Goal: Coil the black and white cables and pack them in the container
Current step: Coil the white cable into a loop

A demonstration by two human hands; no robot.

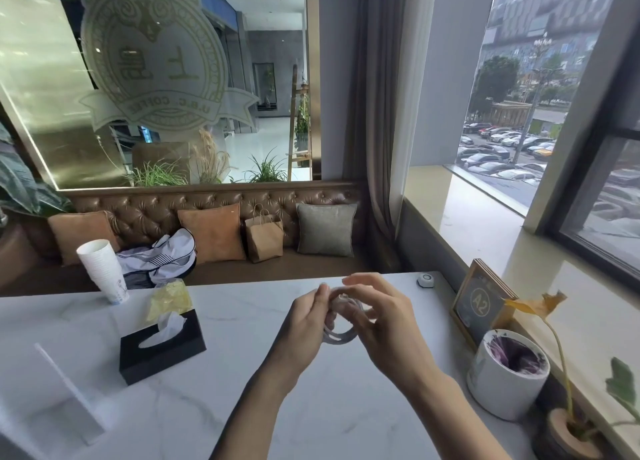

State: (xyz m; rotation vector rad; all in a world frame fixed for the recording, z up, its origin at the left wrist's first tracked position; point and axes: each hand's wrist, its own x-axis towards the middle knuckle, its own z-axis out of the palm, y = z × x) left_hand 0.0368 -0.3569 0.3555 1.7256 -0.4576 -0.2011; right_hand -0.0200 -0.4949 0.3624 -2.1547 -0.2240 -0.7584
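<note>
A white cable (pixel 341 336) is wound into a small coil and held above the white marble table (pixel 242 407), in the middle of the view. My left hand (pixel 308 324) grips the coil's left side, fingers curled round the loops. My right hand (pixel 377 317) pinches the coil's right side, with its upper fingers spread over the top. A clear plastic container (pixel 65 397) stands at the table's near left. No black cable is in view.
A black tissue box (pixel 162 347) with a yellow wrapper (pixel 169 298) sits left of my hands, a stack of paper cups (pixel 104 269) behind it. At the right stand a white bin (pixel 509 373), a framed A2 sign (pixel 481 304), a call button (pixel 425 280) and a potted plant (pixel 568 435).
</note>
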